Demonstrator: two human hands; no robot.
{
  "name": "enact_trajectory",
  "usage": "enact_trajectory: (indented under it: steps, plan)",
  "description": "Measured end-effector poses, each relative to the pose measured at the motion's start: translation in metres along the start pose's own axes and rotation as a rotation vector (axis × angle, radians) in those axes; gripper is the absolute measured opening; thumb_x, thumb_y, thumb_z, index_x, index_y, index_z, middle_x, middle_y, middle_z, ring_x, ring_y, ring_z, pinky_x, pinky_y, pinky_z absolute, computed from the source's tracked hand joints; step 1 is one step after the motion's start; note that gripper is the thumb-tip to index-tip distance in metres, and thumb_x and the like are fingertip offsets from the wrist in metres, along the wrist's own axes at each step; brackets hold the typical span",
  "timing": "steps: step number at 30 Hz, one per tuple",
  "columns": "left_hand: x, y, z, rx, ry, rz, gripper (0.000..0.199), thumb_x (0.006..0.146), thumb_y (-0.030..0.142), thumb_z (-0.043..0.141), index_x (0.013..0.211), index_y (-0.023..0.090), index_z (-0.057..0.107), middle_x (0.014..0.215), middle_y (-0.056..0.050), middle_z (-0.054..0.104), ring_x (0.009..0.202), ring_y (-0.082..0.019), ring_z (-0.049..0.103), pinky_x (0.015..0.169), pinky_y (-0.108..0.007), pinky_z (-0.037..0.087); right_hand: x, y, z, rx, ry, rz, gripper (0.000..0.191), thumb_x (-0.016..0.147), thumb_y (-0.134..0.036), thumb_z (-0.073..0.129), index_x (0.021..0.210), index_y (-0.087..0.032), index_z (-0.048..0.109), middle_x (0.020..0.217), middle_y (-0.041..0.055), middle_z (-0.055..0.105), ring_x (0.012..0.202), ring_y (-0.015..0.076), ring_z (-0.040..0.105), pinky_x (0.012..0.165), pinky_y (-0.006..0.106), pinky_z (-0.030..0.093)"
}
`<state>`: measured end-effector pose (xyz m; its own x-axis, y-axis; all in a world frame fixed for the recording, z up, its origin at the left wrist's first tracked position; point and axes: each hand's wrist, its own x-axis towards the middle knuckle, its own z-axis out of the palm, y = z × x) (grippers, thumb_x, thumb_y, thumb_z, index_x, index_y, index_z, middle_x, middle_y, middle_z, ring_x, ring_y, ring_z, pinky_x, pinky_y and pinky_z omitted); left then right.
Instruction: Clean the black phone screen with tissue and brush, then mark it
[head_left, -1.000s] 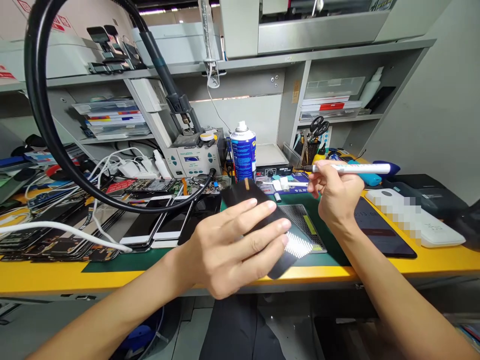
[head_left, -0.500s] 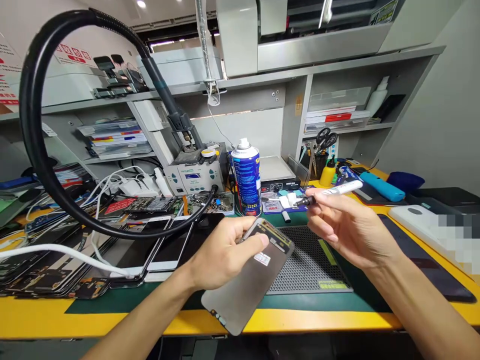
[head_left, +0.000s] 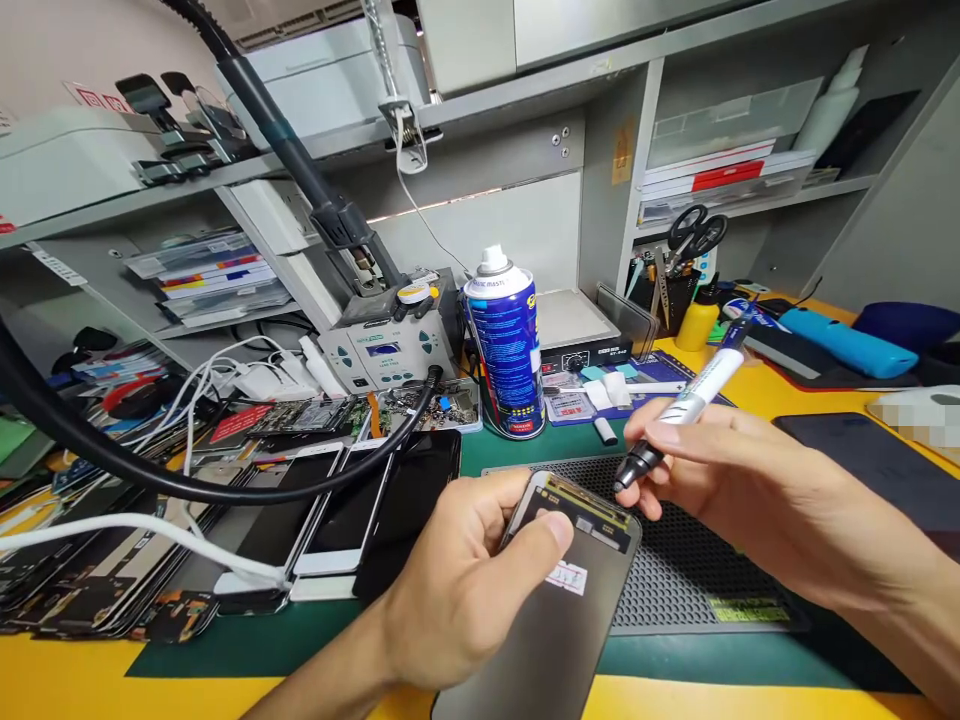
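Along the left end of the yellow desk (head_left: pixel 60 680), stacked phone panels (head_left: pixel 97 565) are lying in overlapping rows, probably to save space, with a white cable (head_left: pixel 135 530) running across them. Two white-framed panels (head_left: pixel 349 505) and a black panel (head_left: pixel 416 500) are resting side by side nearer the middle, under the curve of a black hose (head_left: pixel 247 492). Behind them a grey station (head_left: pixel 390 350) is standing toward the rear edge, seemingly to leave the front free for handwork.

The left hand (head_left: pixel 465 590) is gripping a grey-backed panel (head_left: pixel 555 650) near its upper end, closed to its thickness: the thumb is pressing on the back, while the fingers are mostly hidden beneath. The panel is slanting above the desk's front edge, its labelled back facing up, presumably so that its upper end is in view and steady.

A spray can (head_left: pixel 510 360) is standing upright beyond, and a small pen cap (head_left: pixel 605 431) is lying behind a perforated pad (head_left: pixel 675 570). The right hand (head_left: pixel 750 450) is pinching a white marker (head_left: pixel 697 395) between thumb and fingers, close to its black tip, likely for control. The tip is pointing down near the panel's upper corner; contact is impossible to tell. Farther right, a dark tablet (head_left: pixel 862 460) is lying flat.
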<state>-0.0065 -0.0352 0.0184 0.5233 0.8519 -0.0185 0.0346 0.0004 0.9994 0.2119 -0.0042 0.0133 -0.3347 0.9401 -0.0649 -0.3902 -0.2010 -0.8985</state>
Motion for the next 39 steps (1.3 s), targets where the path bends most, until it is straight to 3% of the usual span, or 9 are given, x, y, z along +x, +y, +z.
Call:
enact_trajectory:
  steps: [6, 11, 14, 18, 23, 28, 34, 37, 39]
  plan:
    - [-0.002, -0.002, -0.001, 0.011, -0.009, -0.009, 0.027, 0.096, 0.035, 0.050, 0.109, 0.021, 0.070, 0.091, -0.004, 0.065, 0.077, -0.015, 0.052, 0.067, -0.026, 0.044, 0.005, 0.004, -0.003, 0.061, -0.024, 0.038, 0.018, 0.069, -0.032, 0.081, 0.078, -0.017, 0.077, 0.065, 0.0095, 0.070, 0.059, 0.0207, 0.068, 0.057, 0.030, 0.058]
    - [-0.001, -0.003, -0.001, 0.016, -0.008, -0.020, 0.027, 0.096, 0.035, 0.049, 0.105, 0.018, 0.068, 0.096, -0.005, 0.064, 0.082, -0.016, 0.053, 0.080, -0.030, 0.045, 0.005, 0.003, -0.002, 0.111, 0.021, 0.040, 0.017, 0.067, -0.029, 0.083, 0.077, -0.017, 0.076, 0.066, 0.0062, 0.069, 0.061, 0.0199, 0.070, 0.055, 0.025, 0.058]
    - [0.001, -0.004, -0.002, 0.028, -0.002, -0.040, 0.026, 0.096, 0.037, 0.050, 0.096, 0.017, 0.066, 0.092, -0.005, 0.061, 0.081, -0.015, 0.052, 0.078, -0.029, 0.044, 0.005, 0.002, -0.003, 0.109, 0.042, 0.058, 0.018, 0.068, -0.030, 0.082, 0.078, -0.016, 0.076, 0.065, 0.0059, 0.068, 0.062, 0.0196, 0.070, 0.055, 0.025, 0.058]
    - [0.007, -0.006, -0.008, 0.132, 0.027, -0.107, 0.028, 0.094, 0.039, 0.052, 0.081, 0.016, 0.059, 0.073, 0.000, 0.053, 0.068, -0.012, 0.045, 0.062, -0.023, 0.037, 0.009, -0.007, -0.013, 0.120, 0.244, -0.124, 0.014, 0.070, -0.028, 0.078, 0.069, -0.017, 0.070, 0.050, -0.0013, 0.054, 0.050, 0.0151, 0.062, 0.047, 0.023, 0.053]
    - [0.025, -0.008, -0.015, 0.366, 0.007, -0.153, 0.028, 0.091, 0.039, 0.053, 0.083, 0.014, 0.064, 0.078, -0.001, 0.061, 0.071, -0.015, 0.052, 0.064, -0.025, 0.039, 0.015, -0.019, -0.032, 0.064, 0.530, -0.444, 0.006, 0.072, -0.021, 0.071, 0.070, -0.016, 0.068, 0.054, -0.0020, 0.054, 0.045, 0.0108, 0.053, 0.039, 0.020, 0.043]
    - [0.045, -0.012, -0.008, 0.605, -0.049, -0.106, 0.028, 0.090, 0.037, 0.051, 0.087, 0.014, 0.067, 0.088, -0.005, 0.069, 0.079, -0.019, 0.060, 0.070, -0.027, 0.043, 0.019, -0.018, -0.040, 0.038, 0.498, -0.389, 0.012, 0.072, -0.026, 0.067, 0.070, -0.014, 0.066, 0.047, -0.0033, 0.049, 0.038, 0.0092, 0.045, 0.033, 0.020, 0.035]
    - [0.047, -0.006, 0.009, 1.273, 0.166, -0.058, 0.039, 0.087, 0.044, 0.052, 0.110, 0.014, 0.063, 0.093, -0.014, 0.071, 0.085, -0.031, 0.066, 0.071, -0.037, 0.046, 0.021, -0.016, -0.041, 0.010, 0.483, -0.390, 0.012, 0.071, -0.025, 0.067, 0.073, -0.014, 0.066, 0.047, -0.0035, 0.051, 0.038, 0.0088, 0.045, 0.033, 0.019, 0.035]
    - [0.048, 0.006, 0.015, 1.547, 0.191, -0.015, 0.037, 0.090, 0.041, 0.046, 0.100, 0.011, 0.064, 0.082, -0.017, 0.069, 0.078, -0.035, 0.067, 0.066, -0.041, 0.046, 0.021, -0.015, -0.041, 0.000, 0.473, -0.402, 0.011, 0.071, -0.025, 0.066, 0.069, -0.014, 0.064, 0.047, -0.0032, 0.051, 0.038, 0.0083, 0.045, 0.033, 0.019, 0.036]
    - [0.058, 0.013, 0.017, 1.566, 0.158, 0.049, 0.029, 0.092, 0.031, 0.042, 0.094, 0.012, 0.064, 0.090, -0.019, 0.068, 0.086, -0.036, 0.066, 0.070, -0.044, 0.047, 0.021, -0.015, -0.042, -0.009, 0.476, -0.411, 0.012, 0.071, -0.025, 0.066, 0.068, -0.014, 0.063, 0.048, -0.0034, 0.052, 0.037, 0.0080, 0.046, 0.033, 0.019, 0.036]
